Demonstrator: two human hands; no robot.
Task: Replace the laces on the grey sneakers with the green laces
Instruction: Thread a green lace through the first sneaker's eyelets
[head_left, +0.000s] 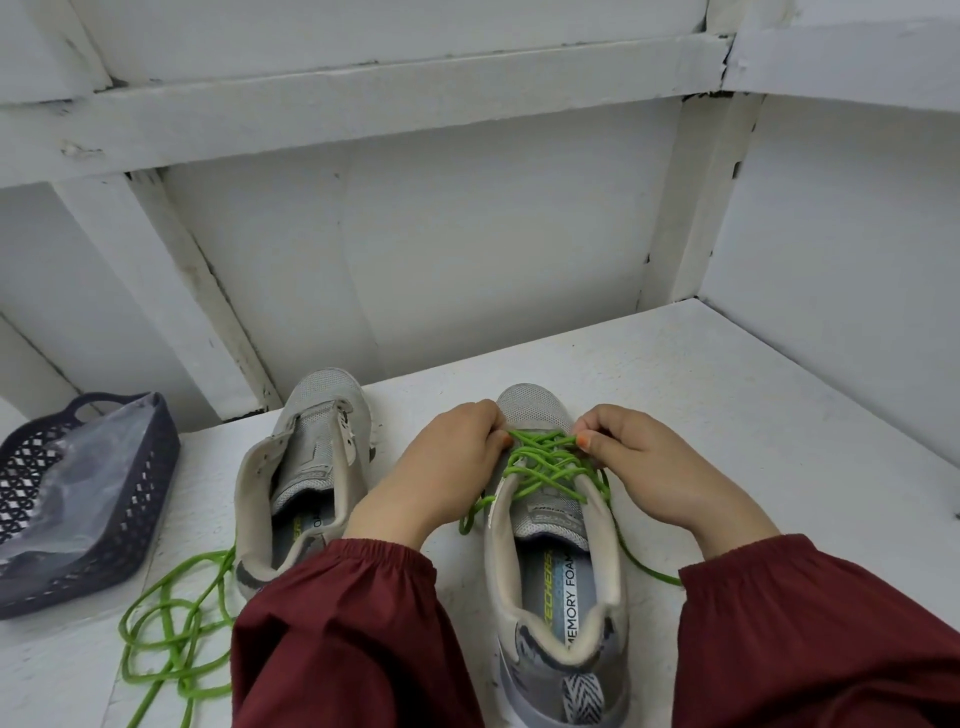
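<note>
- Two hands, left hand (447, 457) and right hand (644, 462), each pinch the green lace (545, 467) at the toe-end crossings of the grey sneaker (535, 405) between them.
- Likely step: snugging rows; next needs even pull both sides.
- Unlaced sneaker (311, 447) sits just outside left hand; spare lace (171, 634) loose by that sleeve.

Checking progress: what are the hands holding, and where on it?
Both pinch the green lace at its crossings nearest the toe of the sneaker: left hand on the left side, right hand on the right.
</note>
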